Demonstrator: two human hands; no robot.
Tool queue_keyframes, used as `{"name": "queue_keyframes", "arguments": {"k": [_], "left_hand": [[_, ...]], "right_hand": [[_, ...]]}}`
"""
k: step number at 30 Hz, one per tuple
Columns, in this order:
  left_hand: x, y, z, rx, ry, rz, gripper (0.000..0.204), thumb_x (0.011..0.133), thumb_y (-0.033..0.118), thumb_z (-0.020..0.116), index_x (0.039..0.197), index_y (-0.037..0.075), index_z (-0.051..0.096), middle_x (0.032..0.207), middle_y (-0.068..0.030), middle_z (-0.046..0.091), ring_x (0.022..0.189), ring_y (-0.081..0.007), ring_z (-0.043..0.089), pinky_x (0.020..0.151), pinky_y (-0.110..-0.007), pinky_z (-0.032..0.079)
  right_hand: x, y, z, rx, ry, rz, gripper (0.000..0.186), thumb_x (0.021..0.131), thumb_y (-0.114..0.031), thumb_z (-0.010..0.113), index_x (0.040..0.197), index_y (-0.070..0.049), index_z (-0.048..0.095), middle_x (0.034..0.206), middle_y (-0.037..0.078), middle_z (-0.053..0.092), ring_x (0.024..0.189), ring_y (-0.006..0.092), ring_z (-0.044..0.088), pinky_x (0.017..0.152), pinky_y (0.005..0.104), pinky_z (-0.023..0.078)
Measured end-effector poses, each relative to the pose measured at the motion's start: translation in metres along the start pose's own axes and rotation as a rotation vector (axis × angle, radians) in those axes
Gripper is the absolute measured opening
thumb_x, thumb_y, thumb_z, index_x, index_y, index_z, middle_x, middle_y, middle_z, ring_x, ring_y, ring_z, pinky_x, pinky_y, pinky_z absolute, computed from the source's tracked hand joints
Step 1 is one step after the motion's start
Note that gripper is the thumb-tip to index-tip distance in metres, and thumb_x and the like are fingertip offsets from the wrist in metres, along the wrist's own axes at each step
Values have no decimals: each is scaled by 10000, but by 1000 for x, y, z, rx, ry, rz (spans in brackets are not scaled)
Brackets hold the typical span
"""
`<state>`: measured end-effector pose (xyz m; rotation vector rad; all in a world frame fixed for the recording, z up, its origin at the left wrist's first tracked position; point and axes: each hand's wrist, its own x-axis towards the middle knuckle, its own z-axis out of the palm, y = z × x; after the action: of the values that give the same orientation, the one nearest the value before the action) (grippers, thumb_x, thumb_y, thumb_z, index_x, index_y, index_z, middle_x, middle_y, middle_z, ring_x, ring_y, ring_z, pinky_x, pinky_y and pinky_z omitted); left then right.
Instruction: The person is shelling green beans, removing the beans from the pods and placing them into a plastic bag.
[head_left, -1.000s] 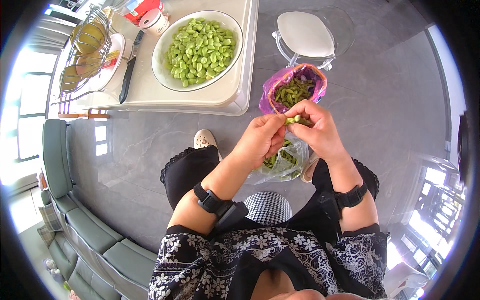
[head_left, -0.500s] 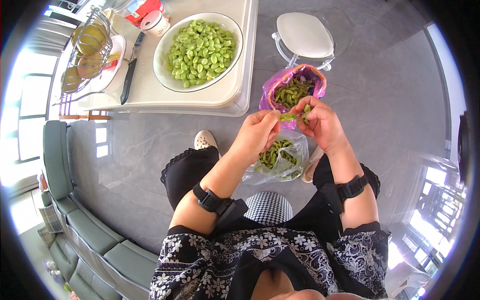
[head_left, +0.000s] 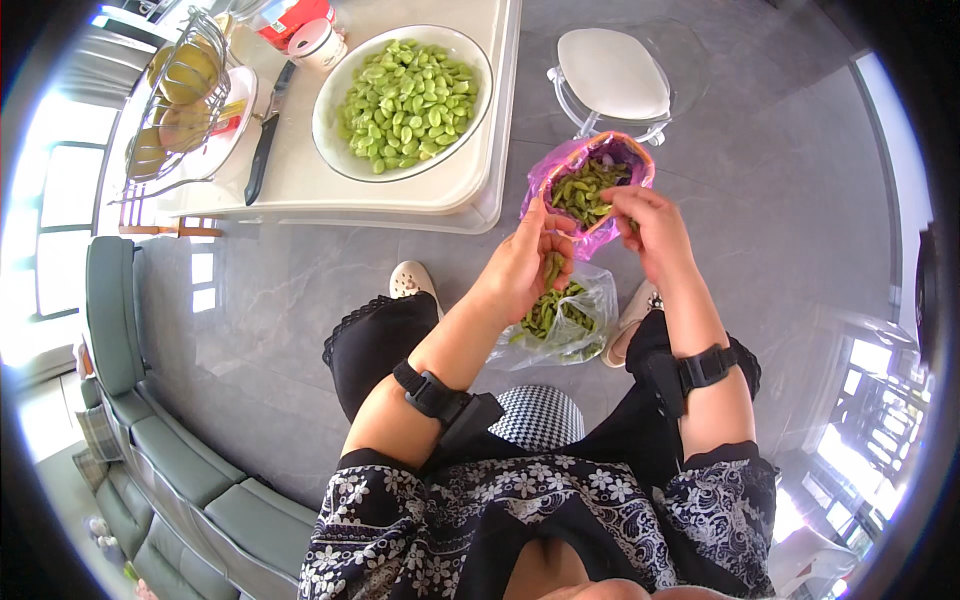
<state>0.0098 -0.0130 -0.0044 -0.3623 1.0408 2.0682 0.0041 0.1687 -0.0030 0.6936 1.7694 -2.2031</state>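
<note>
My left hand (head_left: pixel 527 262) is loosely curled, its thumb apart from the fingers, with a green bean pod (head_left: pixel 553 266) at the fingers. Below it, a clear plastic bag (head_left: pixel 598 300) of green pods lies on the floor between my feet. My right hand (head_left: pixel 652 228) is bent over the near right rim of a pink plastic bag (head_left: pixel 541 180), which is filled with darker bean pods (head_left: pixel 582 190). Its thumb and forefinger come together at those pods; a bit of green shows under the curled fingers, mostly hidden.
On the table (head_left: pixel 440 208) at the upper left stands a white bowl (head_left: pixel 325 135) heaped with shelled green beans (head_left: pixel 408 105). A black-handled knife (head_left: pixel 262 160), a wire fruit basket (head_left: pixel 190 110) and a white tub (head_left: pixel 316 46) are beside it. A white chair (head_left: pixel 612 72) stands beyond the bags.
My hands, earlier together over a pod, have come apart. The left dropped slightly toward the clear bag, and the right turned with its fingertips to the pods in the pink bag.
</note>
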Motion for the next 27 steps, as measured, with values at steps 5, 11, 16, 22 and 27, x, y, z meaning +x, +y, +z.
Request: {"name": "queue_keyframes", "arguments": {"k": [5, 11, 16, 22, 27], "left_hand": [[1, -2, -1, -93, 38, 6, 466, 906, 467, 308, 1004, 39, 466, 781, -51, 487, 684, -148, 462, 578, -280, 370], [-1, -2, 4, -61, -86, 50, 375, 916, 381, 363, 998, 35, 480, 797, -47, 494, 662, -143, 465, 558, -265, 368], [-5, 2, 2, 151, -80, -5, 280, 903, 283, 437, 931, 18, 523, 755, -38, 496, 583, -117, 449, 463, -222, 326], [-8, 5, 5, 101, -113, -23, 275, 901, 270, 451, 885, 12, 546, 717, -21, 494, 548, -86, 430, 420, -204, 293], [-11, 4, 8, 134, -95, 10, 293, 902, 289, 450, 879, 13, 547, 706, -10, 490, 538, -75, 422, 419, -198, 290]], "right_hand": [[-29, -8, 19, -125, -391, 52, 172, 712, -48, 595, 879, -16, 621, 602, -19, 497, 462, 48, 395, 436, 189, 306], [-26, 2, 23, -199, -331, -102, 113, 754, -84, 609, 844, -18, 621, 622, -12, 521, 460, 43, 396, 436, 181, 311], [-27, -6, 15, -30, -230, 17, 98, 775, -95, 596, 841, -25, 613, 641, -18, 527, 487, 42, 411, 433, 175, 299], [-32, -10, 15, 68, -316, -17, 107, 782, -95, 577, 867, -31, 588, 650, -30, 506, 495, 33, 397, 427, 167, 292], [-35, -14, 14, 17, -342, -52, 113, 763, -46, 550, 871, -29, 577, 659, -29, 499, 484, 35, 389, 424, 166, 294]]}}
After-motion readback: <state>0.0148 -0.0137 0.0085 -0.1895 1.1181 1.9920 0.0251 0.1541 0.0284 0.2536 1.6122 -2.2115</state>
